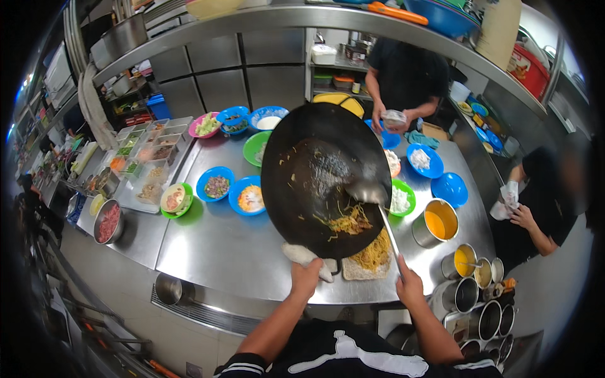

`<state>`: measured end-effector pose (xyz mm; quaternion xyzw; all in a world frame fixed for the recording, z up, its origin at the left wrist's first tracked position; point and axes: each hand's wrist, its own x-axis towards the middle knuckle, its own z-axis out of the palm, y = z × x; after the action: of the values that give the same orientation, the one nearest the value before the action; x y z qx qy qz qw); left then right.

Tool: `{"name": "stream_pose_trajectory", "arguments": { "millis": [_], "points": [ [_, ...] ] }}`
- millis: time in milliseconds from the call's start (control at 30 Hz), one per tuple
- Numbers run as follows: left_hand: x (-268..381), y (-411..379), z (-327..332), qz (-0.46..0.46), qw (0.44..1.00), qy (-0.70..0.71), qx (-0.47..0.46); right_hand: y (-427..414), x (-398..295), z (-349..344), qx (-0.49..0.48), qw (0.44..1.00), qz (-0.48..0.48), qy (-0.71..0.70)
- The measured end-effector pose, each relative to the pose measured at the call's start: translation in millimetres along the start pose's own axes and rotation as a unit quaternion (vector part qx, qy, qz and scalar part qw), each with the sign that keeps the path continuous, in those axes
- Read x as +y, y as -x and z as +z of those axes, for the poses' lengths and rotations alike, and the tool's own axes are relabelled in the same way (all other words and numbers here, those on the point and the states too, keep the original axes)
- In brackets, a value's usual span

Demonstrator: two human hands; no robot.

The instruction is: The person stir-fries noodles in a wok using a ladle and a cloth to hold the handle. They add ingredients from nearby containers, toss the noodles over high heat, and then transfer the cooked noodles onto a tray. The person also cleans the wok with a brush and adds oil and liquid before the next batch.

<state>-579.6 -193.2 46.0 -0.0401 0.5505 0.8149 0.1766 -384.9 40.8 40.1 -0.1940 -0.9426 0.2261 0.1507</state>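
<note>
My left hand [306,278] grips the near rim of a black wok [302,189] through a folded whitish cloth [302,255]. Tilted steeply, the wok hangs above the steel table with its inside facing me. Some fried noodles [350,223] cling near its lower edge. In my right hand [410,283] is the long handle of a metal ladle [367,193], whose bowl rests inside the wok above those noodles. A heap of noodles [374,253] lies on a rectangular, pale speckled dish [366,271] under the wok's lower right edge. The wok hides part of this dish.
Blue bowls [215,184] and a green bowl [401,197] hold ingredients around the wok. Metal pots of orange liquid [437,226] stand at right. Clear ingredient tubs [156,172] fill a tray at left. Two people [409,71] work across and to the right. A steel shelf [302,21] spans overhead.
</note>
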Motion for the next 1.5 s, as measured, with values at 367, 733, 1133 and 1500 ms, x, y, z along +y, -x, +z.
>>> {"name": "stream_pose_trajectory", "arguments": {
  "millis": [367,733,1133,1500],
  "points": [
    [9,-11,-21,-0.036,0.999,-0.028,-0.021,87,54,-48,-0.078,0.980,-0.043,0.177],
    [17,-13,-48,-0.019,0.998,-0.030,-0.058,99,41,-37,-0.070,0.985,-0.040,0.154],
    [32,-15,-28,-0.010,0.999,-0.011,-0.033,55,-31,45,-0.014,0.991,0.089,0.095],
    [22,-30,-28,-0.038,0.997,-0.016,-0.062,23,-40,27,0.005,0.993,0.036,0.109]
  ]
}}
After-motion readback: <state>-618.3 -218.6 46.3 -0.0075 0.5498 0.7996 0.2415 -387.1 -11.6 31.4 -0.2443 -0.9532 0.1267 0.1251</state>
